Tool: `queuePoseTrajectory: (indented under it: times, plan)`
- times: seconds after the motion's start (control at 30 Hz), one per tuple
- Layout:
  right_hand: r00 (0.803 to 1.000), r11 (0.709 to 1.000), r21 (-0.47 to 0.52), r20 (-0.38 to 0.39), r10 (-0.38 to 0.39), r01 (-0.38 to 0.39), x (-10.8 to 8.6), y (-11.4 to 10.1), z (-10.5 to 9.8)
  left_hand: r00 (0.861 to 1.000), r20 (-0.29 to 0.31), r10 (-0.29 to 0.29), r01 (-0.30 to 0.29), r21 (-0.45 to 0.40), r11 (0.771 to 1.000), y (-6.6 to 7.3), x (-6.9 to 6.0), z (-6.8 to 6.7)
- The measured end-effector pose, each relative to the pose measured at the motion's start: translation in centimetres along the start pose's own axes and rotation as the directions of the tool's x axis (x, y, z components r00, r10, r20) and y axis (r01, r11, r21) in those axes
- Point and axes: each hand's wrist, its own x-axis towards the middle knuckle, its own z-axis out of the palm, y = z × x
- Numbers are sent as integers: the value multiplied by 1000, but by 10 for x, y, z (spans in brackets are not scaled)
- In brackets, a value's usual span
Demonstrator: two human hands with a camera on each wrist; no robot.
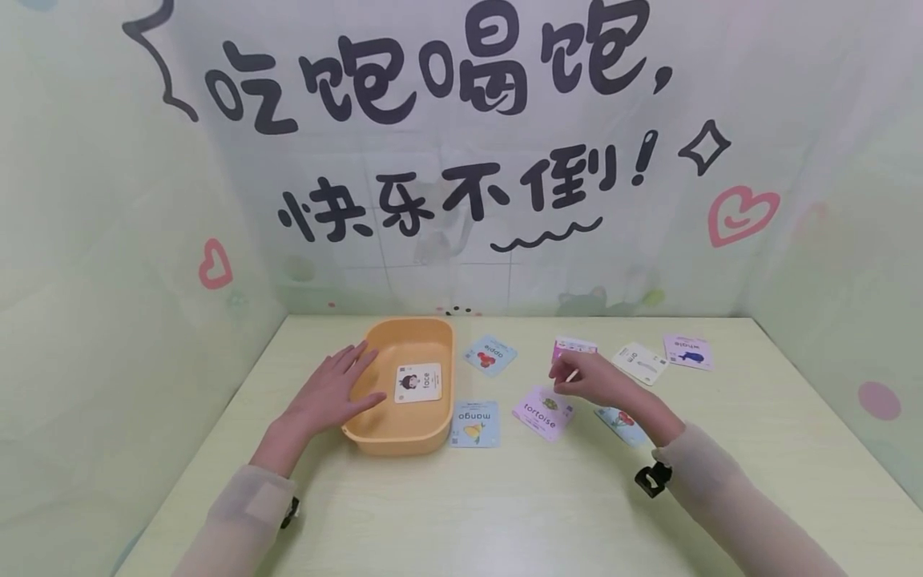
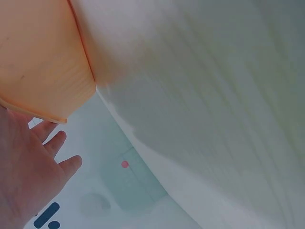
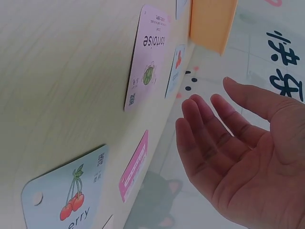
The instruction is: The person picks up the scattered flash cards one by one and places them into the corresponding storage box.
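Note:
My left hand rests at the left rim of an orange plastic basin, its fingers spread and straight. Inside that basin lies a "face" card. In the head view my right hand hovers over the table just beyond a purple "tortoise" card. Its fingers are loosely bent, and the right wrist view shows the palm with nothing in it. A pink card lies behind this hand, partly covered by it. Below the right forearm is a cherry card, also partly hidden.
Right of the basin lie an "apple" card and a "mango" card. An "arm" card and a "whale" card lie at the back right. A printed curtain encloses the pale table behind and at both sides.

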Motion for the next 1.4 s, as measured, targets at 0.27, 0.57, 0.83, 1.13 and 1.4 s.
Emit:
queuePoseTrajectory:
  times: [0.27, 0.57, 0.83, 1.13, 1.4]
  plan:
    - [998, 998, -5, -12, 55, -55, -16, 11, -7, 1000, 6, -7, 7, 7, 1000, 0, 0, -2]
    - [994, 994, -31, -21, 105, -106, -39, 31, -15, 1000, -13, 2, -1, 6, 1000, 1, 0, -1]
    - [988, 988, -22, -21, 155, -155, -62, 47, -21, 1000, -7, -1, 1, 6, 1000, 2, 1, -2]
    - [983, 980, -99, -75, 167, -174, -78, 56, -28, 999, -29, 12, -11, 12, 1000, 1, 0, -1]
    - [969, 911, -332, -123, 214, -244, -84, 63, -25, 999, -31, 19, -19, 19, 1000, 1, -1, -1]
